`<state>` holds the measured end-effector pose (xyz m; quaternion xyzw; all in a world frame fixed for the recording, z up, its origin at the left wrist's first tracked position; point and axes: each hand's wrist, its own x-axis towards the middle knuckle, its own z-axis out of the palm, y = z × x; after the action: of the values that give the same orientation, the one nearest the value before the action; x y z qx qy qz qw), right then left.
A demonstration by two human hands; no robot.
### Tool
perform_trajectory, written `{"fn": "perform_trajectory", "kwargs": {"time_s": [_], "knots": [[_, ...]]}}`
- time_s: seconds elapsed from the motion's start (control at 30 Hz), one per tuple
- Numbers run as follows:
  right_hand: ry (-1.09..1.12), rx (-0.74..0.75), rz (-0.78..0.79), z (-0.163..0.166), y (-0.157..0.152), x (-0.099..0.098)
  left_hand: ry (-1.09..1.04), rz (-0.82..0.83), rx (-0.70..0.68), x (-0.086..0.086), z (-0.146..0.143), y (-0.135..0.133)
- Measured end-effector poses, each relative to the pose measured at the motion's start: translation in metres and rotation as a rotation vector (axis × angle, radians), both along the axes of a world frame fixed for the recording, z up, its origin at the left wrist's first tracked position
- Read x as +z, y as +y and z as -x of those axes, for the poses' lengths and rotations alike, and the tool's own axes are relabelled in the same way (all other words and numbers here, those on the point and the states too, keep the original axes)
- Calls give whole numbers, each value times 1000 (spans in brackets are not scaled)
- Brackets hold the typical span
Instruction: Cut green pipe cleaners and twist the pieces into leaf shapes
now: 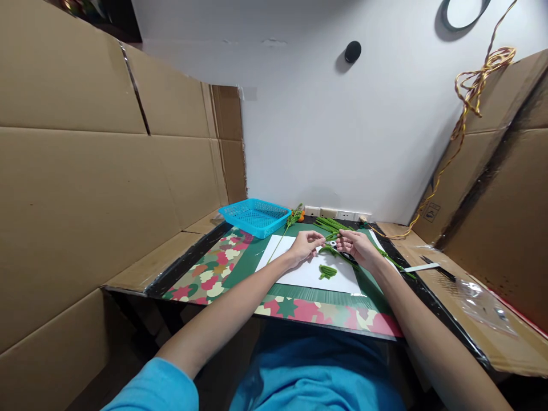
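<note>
My left hand (306, 248) and my right hand (358, 246) are raised over a white sheet of paper (295, 273), both with pinched fingers. A short green pipe cleaner (331, 236) stretches between their fingertips. Just below them, a bent green piece lies near what look like scissors (350, 257), partly hidden by my right hand. Closer to me on the paper is a small cluster of cut green pipe cleaner pieces (327, 272). A bundle of long green pipe cleaners (329, 224) lies behind my hands.
A blue plastic basket (268, 230) stands at the back left, beside an orange flower (301, 216) on a green stem. To the right are a white strip (422, 267), a black pointed tool (439, 269) and a clear plastic bag (488, 308). Cardboard walls (107, 188) flank the table.
</note>
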<state>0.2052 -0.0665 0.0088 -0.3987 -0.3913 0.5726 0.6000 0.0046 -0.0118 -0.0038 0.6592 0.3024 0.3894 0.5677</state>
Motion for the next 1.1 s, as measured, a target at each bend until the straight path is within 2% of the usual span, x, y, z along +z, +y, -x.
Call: {"fn": "perform_trajectory", "kwargs": {"time_s": [0.4, 0.6, 0.8, 1.1], "knots": [[-12, 27, 9, 1, -1, -1, 41, -19, 26, 1, -1, -1], [-19, 64, -36, 1, -4, 0, 34, -6, 3, -2, -1, 2], [-88, 136, 5, 1, -9, 2, 13, 14, -38, -5, -1, 6], [-19, 121, -41, 1, -2, -1, 28, -8, -59, -7, -3, 5]]}}
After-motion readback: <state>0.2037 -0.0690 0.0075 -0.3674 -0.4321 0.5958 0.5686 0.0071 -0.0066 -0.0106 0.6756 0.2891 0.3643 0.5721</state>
